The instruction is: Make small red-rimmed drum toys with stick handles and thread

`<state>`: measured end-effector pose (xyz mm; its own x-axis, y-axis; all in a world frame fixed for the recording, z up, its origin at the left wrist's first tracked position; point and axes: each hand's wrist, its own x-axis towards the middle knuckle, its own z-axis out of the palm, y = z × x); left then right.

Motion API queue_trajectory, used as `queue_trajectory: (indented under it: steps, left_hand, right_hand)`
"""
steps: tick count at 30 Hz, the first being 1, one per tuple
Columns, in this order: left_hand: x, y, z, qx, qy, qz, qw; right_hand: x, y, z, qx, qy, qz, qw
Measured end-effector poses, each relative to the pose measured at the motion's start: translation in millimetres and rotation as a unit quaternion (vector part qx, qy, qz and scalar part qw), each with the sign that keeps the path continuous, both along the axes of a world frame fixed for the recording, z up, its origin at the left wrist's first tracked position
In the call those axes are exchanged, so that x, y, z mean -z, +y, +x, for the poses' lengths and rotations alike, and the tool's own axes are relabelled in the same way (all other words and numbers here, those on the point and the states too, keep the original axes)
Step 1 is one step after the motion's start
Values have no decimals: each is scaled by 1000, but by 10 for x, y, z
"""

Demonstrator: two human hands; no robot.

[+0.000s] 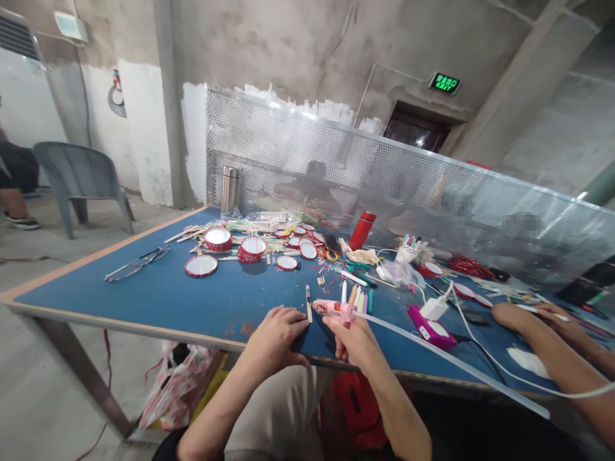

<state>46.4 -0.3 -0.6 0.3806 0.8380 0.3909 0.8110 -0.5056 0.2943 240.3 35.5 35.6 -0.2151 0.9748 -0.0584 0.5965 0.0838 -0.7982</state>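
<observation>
**Glue gun gripped at the near edge of the bench**

Nearest the camera, the person's right hand [356, 342] rises from below the near edge of the blue bench [192, 301], its fingers closed around the grip of a pink glue gun [334, 309]. The gun lies level just above the bench top with its nozzle pointing left. A long clear glue stick [432, 355] runs out of its back, slanting off past the near edge to the right.

The left hand [276, 336] lies palm down on the bench just left of the gun, fingers stretched out and holding nothing. Its fingertips are just beside a small wooden stick [308, 302].

Just behind the gun lies a row of coloured sticks [358, 298]. To the right sit a pink power box [430, 328] and a white plug [435, 308] with a white cable [480, 358] trailing off the right end. A co-worker's hand [509, 314] rests further right.

Toward the far edge lie red-rimmed round lids [218, 238] among many wooden sticks, and a red bottle [362, 230]. A steel flask [230, 189] stands at the far left corner against a perforated metal screen [288, 147].
</observation>
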Motion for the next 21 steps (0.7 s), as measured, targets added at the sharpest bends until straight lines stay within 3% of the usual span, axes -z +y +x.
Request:
queue_trajectory:
  steps: [5,14,21]
  left_hand:
    - [-24,-10,2,1,-2,-1,1000]
    - [-33,-22,6,-2,0,3,1000]
    - [-33,-19,0,0,0,2,1000]
  right_hand:
    - [21,14,5,2,-7,2,1000]
    - [-162,-65,-45,12,4,-11,1000]
    - [-127,-41,-51,36,18,-10,999]
